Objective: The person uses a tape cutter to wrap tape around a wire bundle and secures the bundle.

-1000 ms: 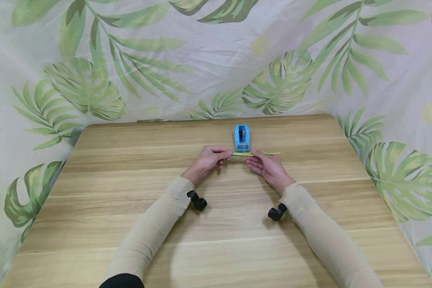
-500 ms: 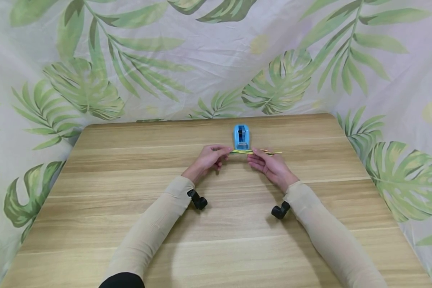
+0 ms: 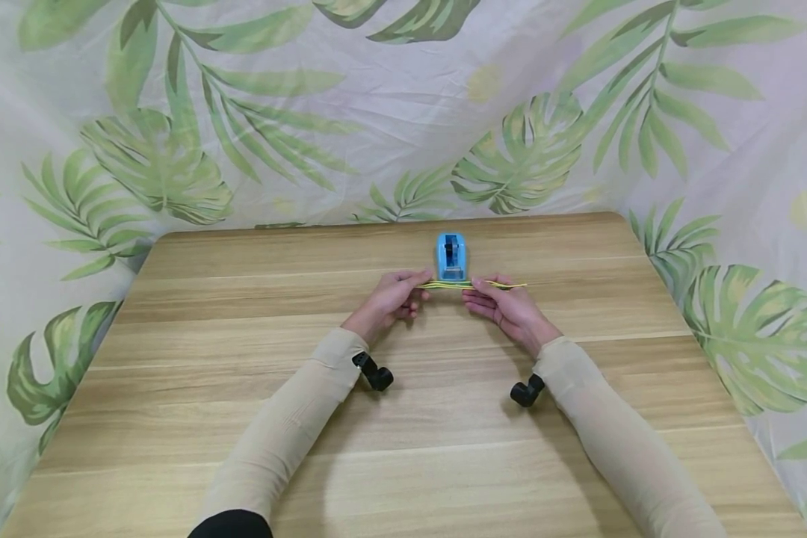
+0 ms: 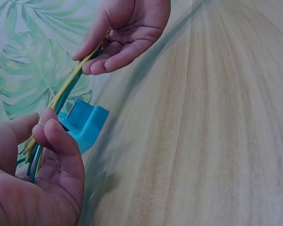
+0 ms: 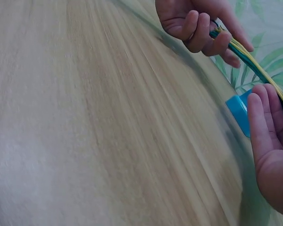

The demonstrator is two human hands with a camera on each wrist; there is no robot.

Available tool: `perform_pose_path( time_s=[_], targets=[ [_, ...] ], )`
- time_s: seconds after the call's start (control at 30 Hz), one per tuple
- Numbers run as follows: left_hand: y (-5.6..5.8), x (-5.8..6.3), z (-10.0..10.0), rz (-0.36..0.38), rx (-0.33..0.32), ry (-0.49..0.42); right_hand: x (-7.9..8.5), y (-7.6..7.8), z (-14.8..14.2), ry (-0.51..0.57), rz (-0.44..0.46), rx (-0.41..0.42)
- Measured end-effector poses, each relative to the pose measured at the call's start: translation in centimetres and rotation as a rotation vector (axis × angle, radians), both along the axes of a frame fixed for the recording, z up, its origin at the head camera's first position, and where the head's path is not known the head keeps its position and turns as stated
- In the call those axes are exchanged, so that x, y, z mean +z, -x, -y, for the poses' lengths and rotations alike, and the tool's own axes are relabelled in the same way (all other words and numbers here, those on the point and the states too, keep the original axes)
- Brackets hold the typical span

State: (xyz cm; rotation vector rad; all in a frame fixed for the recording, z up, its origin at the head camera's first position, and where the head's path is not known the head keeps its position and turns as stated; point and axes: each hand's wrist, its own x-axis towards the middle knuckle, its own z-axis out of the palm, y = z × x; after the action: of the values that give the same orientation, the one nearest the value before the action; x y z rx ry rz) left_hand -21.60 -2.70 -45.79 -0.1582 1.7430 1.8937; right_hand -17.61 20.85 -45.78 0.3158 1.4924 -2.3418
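A bundle of thin yellow and green wires (image 3: 447, 285) stretches sideways between the two hands, in front of a blue tape dispenser (image 3: 451, 255). My left hand (image 3: 395, 295) holds the left part between thumb and curled fingers; in the left wrist view, loose wire ends (image 4: 32, 155) stick out past the fingers. Thumb and fingers of my right hand (image 3: 504, 305) pinch the bundle farther right, and a few wire tips poke out beyond it. The right wrist view shows the wires (image 5: 254, 66) running from one hand to the other, with the dispenser (image 5: 240, 113) behind.
The wooden table (image 3: 417, 448) spreads out in front of both arms. Behind its far edge hangs a leaf-print cloth (image 3: 403, 112). Each beige sleeve carries a small black wrist camera (image 3: 376, 376).
The bundle and right hand have shifted slightly away from the body, the right wrist also a little rightward. At the left hand, more of the wires' left part now shows past the fingertips.
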Motion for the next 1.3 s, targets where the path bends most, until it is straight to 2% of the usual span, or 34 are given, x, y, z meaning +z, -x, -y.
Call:
perform_pose_path(
  time_s=[0.37, 0.57, 0.93, 1.3],
  targets=[
    [0.0, -0.2, 0.1, -0.017, 0.026, -0.046, 0.2, 0.1, -0.2, -0.010, 0.008, 0.018],
    [0.0, -0.2, 0.1, -0.059, 0.046, -0.055, 0.4, 0.1, 0.0, -0.013, 0.012, 0.012],
    [-0.1, -0.7, 0.0, -0.127, 0.067, -0.078, 0.4, -0.1, 0.9, 0.150, 0.129, -0.072],
    [0.0, -1.2, 0.3, -0.176, 0.078, -0.072, 0.3, 0.1, 1.5, 0.146, 0.180, -0.124]
  ],
)
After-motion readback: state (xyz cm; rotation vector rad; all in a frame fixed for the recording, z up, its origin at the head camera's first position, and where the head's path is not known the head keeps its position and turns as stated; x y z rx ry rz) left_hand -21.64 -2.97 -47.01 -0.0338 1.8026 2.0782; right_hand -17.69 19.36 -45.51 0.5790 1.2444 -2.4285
